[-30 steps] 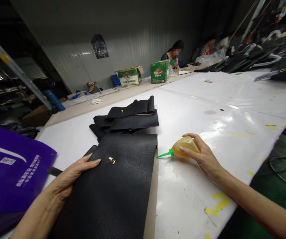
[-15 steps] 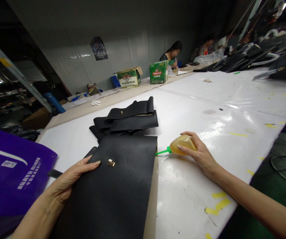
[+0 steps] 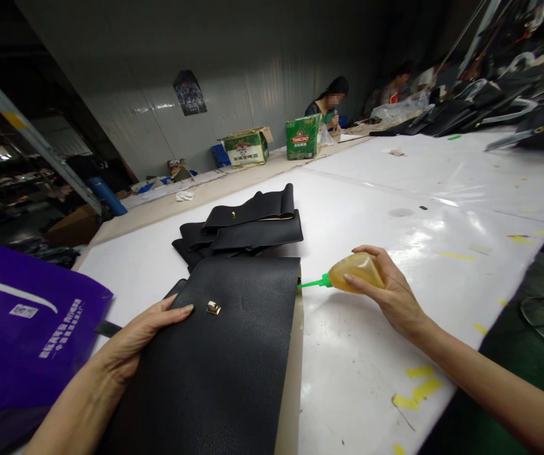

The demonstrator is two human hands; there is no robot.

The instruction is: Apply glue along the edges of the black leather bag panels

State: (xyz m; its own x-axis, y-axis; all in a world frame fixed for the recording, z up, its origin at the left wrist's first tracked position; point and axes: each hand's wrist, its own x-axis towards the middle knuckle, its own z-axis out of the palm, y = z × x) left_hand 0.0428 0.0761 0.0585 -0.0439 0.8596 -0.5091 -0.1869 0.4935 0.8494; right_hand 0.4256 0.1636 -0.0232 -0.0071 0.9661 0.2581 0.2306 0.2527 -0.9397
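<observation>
A large black leather panel [image 3: 234,360] with a pale underside lies before me on the white table. Gripping its left edge is my left hand [image 3: 151,328], thumb on top and fingers hidden beneath. Near that thumb sits a small gold metal clasp [image 3: 213,308]. My right hand [image 3: 397,294] is wrapped round a squeeze bottle [image 3: 356,273] of yellowish liquid, tilted sideways. The bottle's thin green nozzle [image 3: 316,282] points left, its tip at the panel's upper right edge; whether it touches, I cannot tell. Beyond the panel lie several folded black leather pieces [image 3: 253,218].
A purple printed bag [image 3: 30,335] stands at the left. Two green beer cartons [image 3: 302,138] stand along the far edge, with a person seated behind. Black bag parts [image 3: 471,110] are heaped at the back right. Yellow tape scraps [image 3: 426,388] lie near the right edge.
My right hand and the bottle have shifted slightly up and right, the nozzle tip moving up along the panel's edge. My left hand keeps its hold on the panel.
</observation>
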